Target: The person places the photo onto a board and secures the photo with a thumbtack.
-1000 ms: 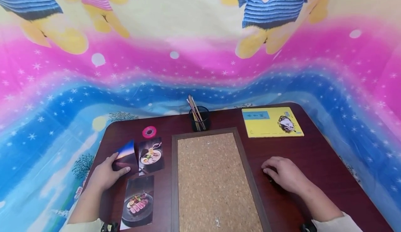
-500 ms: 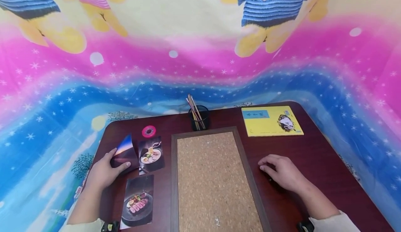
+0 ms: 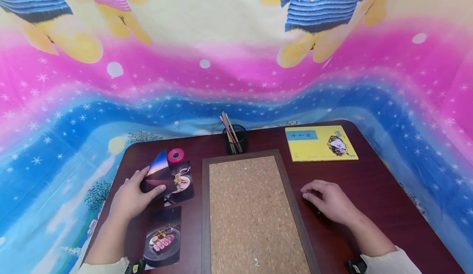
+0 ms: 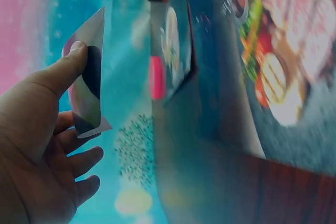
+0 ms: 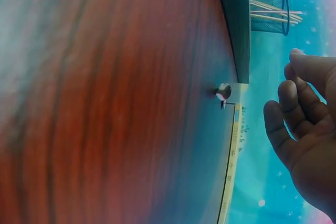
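My left hand [image 3: 127, 198] pinches a bent photo print [image 3: 160, 165] with a blue and orange sky; in the left wrist view its pale back faces the camera under the thumb. The print partly covers a photo of a noodle bowl [image 3: 183, 189] lying on the table. Below that lies a photo of sliced meat [image 3: 162, 245] on a dark plate. My right hand [image 3: 332, 202] hovers low by the board's right side, fingers loosely curved and holding nothing. A small shiny round metal object [image 5: 223, 92] stands on the table near it in the right wrist view.
A brown-framed cork board [image 3: 255, 212] fills the table's middle. Behind it stands a black mesh cup [image 3: 242, 137] of thin sticks. A pink tape roll [image 3: 170, 156] lies at the left, a yellow booklet [image 3: 314, 150] at the back right. A patterned cloth [image 3: 221, 89] hangs behind.
My left hand has lifted the sky photo and carried it to the right, over part of the noodle photo. My right hand has shifted slightly leftward.
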Motion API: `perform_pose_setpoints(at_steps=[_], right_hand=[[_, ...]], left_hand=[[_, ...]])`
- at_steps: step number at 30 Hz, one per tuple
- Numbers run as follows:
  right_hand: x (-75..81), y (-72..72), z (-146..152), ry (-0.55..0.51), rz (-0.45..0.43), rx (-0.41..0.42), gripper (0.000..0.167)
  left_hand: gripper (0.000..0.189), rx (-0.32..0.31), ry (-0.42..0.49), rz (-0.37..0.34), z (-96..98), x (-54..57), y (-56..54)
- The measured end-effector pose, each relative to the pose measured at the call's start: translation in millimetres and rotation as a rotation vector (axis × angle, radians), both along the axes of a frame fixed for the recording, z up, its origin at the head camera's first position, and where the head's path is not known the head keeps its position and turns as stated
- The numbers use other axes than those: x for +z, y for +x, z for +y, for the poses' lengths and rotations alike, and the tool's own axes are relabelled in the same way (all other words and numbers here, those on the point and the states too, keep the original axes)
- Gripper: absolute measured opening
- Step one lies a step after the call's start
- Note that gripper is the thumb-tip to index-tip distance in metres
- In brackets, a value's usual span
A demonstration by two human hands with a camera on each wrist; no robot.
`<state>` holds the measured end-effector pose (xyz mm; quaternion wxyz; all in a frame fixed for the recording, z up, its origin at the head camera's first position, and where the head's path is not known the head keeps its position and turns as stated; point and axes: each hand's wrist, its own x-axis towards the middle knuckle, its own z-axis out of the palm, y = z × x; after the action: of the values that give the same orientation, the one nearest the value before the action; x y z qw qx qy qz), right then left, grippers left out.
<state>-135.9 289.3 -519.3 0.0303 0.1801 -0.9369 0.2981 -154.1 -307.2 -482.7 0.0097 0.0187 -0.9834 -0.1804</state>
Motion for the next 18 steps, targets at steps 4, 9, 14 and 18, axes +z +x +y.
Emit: perform_pose_setpoints(at_steps=[4, 9, 14, 18], right_hand=[[0.9, -1.5, -3.3, -0.015, 0.021, 0.009, 0.016], [3.4, -3.1, -8.7, -0.034, 0.024, 0.018, 0.015], [3.6, -5.4, -14.1, -0.052, 0.028, 0.026, 0.016], [4.9, -6.6, -20.4, -0.079, 0.039, 0.042, 0.016]], left_hand=[[0.107, -0.024, -0.004, 0.009, 13.2, 3.8, 0.0], [0.108, -0.055, 0.002, 0.003, 29.5, 5.7, -0.7], [0.106, -0.094, 0.024, 0.012, 45.8, 6.1, -2.9], [0.105, -0.11, 0.037, 0.003, 58.6, 2.7, -3.8]])
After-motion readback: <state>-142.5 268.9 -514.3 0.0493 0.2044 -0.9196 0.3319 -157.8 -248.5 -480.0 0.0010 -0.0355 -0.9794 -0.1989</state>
